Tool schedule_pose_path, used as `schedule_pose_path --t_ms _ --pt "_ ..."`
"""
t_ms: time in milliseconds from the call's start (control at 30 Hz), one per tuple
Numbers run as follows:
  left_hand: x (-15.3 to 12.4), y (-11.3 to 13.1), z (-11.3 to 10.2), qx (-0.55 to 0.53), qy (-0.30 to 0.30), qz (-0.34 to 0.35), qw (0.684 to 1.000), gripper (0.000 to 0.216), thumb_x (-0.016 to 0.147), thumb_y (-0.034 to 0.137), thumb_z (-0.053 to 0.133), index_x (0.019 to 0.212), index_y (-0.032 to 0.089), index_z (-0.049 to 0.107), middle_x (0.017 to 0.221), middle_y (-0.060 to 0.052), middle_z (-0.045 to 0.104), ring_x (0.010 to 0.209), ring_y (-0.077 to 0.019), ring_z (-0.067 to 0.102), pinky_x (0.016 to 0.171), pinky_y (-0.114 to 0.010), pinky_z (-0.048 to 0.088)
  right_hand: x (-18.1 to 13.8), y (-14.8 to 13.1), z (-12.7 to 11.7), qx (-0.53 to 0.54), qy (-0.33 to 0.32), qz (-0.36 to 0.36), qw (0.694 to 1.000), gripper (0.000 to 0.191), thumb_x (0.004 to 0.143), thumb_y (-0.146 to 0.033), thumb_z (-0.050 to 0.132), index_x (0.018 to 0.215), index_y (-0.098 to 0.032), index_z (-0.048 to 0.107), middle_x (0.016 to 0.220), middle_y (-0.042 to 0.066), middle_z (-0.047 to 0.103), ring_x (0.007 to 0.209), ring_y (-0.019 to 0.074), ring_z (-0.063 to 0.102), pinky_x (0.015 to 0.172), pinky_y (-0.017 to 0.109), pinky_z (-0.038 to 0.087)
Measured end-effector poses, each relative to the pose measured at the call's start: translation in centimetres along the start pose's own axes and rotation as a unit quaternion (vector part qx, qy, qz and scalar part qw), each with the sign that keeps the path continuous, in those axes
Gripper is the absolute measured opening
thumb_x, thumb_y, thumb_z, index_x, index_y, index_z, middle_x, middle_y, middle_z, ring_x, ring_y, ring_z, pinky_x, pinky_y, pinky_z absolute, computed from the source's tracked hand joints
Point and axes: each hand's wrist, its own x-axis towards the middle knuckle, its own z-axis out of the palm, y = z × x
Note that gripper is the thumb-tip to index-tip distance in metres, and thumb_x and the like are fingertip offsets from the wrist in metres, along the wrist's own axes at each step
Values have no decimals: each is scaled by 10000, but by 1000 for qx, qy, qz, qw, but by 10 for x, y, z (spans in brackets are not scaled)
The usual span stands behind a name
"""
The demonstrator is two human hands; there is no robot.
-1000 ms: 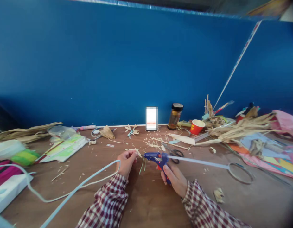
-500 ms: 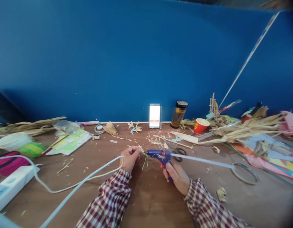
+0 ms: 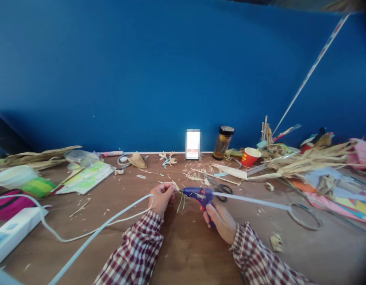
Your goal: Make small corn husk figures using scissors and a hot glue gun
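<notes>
My right hand [image 3: 220, 220] is closed round the grip of a blue glue gun [image 3: 197, 194], whose nozzle points left. A long clear glue stick [image 3: 254, 202] pokes out of the gun's back to the right. My left hand [image 3: 160, 197] pinches a small piece of dried straw-coloured leaf [image 3: 174, 186] right at the nozzle tip. A few thin green strands [image 3: 181, 202] hang down between my hands. Both sleeves are red-and-white checked.
A white cable [image 3: 90, 233] runs from a power strip [image 3: 10, 233] at the left toward my left hand. Black scissors [image 3: 221, 189], a red paper cup [image 3: 249, 156], a dark jar [image 3: 223, 142], dried husks [image 3: 307, 162], a wire ring [image 3: 304, 215] and coloured paper [image 3: 334, 198] litter the wooden table [image 3: 185, 253].
The view has shifted a little since a second ago. My hands hold the same pose, with the gun's nozzle still at the leaf piece.
</notes>
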Motion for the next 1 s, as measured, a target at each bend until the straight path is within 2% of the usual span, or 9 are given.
schedule_pose_path --t_ms 1000 --pt "7 -6 -3 -37 20 -27 999 218 541 312 683 636 123 630 568 4 602 451 -62 483 457 -187 406 0 1 0 -18 2 6 1000 386 880 -444 259 811 -146 494 568 -21 478 471 87 472 472 205 379"
